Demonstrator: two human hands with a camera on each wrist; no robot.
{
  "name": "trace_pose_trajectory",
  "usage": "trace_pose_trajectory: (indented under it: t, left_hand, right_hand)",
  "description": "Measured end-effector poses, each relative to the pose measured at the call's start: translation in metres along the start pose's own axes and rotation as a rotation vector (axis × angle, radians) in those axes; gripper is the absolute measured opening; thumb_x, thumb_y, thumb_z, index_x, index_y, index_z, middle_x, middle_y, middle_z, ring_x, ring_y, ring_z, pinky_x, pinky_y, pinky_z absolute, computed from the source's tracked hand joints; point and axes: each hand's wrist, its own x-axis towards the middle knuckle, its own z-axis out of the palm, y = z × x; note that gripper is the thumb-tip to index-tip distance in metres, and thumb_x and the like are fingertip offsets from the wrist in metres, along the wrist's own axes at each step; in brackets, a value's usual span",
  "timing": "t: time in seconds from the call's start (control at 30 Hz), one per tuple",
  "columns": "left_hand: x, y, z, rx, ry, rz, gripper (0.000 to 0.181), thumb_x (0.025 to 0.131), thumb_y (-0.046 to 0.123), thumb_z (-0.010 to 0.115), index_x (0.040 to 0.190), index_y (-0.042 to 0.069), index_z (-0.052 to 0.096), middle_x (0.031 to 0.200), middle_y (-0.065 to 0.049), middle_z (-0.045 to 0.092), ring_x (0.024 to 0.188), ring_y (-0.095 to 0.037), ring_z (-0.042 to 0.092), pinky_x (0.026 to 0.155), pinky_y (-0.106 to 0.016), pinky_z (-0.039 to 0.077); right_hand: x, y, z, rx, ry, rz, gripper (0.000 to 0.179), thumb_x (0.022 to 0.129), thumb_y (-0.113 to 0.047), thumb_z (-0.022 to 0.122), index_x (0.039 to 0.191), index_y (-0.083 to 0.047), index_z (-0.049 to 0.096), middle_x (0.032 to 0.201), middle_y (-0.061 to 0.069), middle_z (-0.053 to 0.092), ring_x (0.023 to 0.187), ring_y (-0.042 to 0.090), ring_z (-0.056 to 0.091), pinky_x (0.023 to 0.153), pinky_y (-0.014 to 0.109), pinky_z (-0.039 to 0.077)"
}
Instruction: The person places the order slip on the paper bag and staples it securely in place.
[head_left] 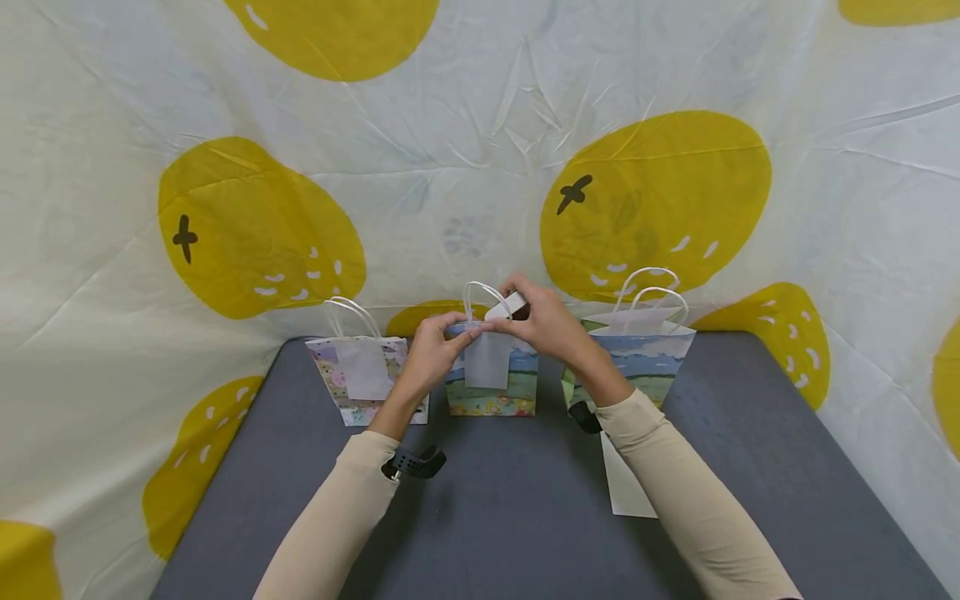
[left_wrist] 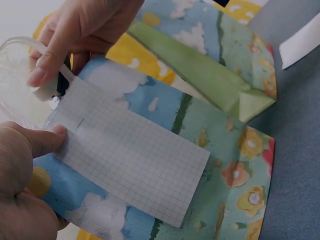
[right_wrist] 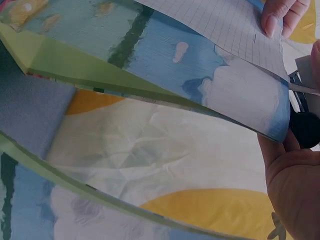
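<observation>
A paper gift bag (head_left: 491, 405) with a painted sky and flowers stands at the middle of the table's far side. A white grid-lined slip (left_wrist: 140, 160) lies against its front at the top rim, and a short staple-like line shows near the slip's upper end. My left hand (head_left: 432, 352) pinches the slip and the rim between thumb and fingers. With my right hand (head_left: 553, 327) I grip a small white-and-black stapler (head_left: 510, 306) at that rim, beside the white twisted handle (head_left: 480, 289). Its jaws are partly hidden by the slip and my fingers.
On the left stands a patterned bag (head_left: 412, 408) with a white slip (head_left: 363, 371) on its front. A wider landscape bag (head_left: 652, 354) stands at right, partly behind my right forearm. White paper (head_left: 626, 483) lies before it. A lemon-print cloth (head_left: 442, 217) hangs behind the table.
</observation>
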Motion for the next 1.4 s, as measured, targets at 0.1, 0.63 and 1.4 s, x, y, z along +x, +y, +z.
trace_pose_trajectory:
  t: [0.1,0.63,1.4]
  left_hand:
    - [0.001,0.001,0.001,-0.009,0.0,-0.001,0.026,0.098,0.024,0.069,0.119,0.01,0.073,0.119,-0.006,0.071,0.078,-0.02,0.067,0.072,-0.033,0.054]
    - [-0.002,0.005,0.001,-0.026,0.007,-0.055,0.023,0.097,0.025,0.071,0.116,0.012,0.072,0.118,-0.006,0.069,0.061,-0.019,0.052,0.061,-0.032,0.046]
    - [-0.006,0.008,-0.003,-0.098,0.04,-0.042,0.024,0.095,0.022,0.074,0.117,0.012,0.071,0.118,-0.005,0.07,0.079,-0.022,0.061,0.068,-0.035,0.049]
  right_hand:
    - [-0.002,-0.001,-0.003,-0.014,0.014,0.021,0.035,0.088,-0.029,0.079,0.11,-0.012,0.059,0.094,0.006,0.065,0.082,0.019,0.072,0.071,0.035,0.058]
    - [-0.025,-0.012,-0.032,-0.119,0.081,0.029,0.029,0.092,-0.009,0.073,0.12,-0.004,0.065,0.117,0.013,0.062,0.097,0.027,0.068,0.08,0.042,0.058]
    - [-0.08,-0.016,-0.062,-0.193,0.067,-0.024,0.029,0.088,-0.02,0.08,0.114,-0.015,0.069,0.107,0.001,0.068,0.083,0.017,0.055,0.069,0.034,0.046]
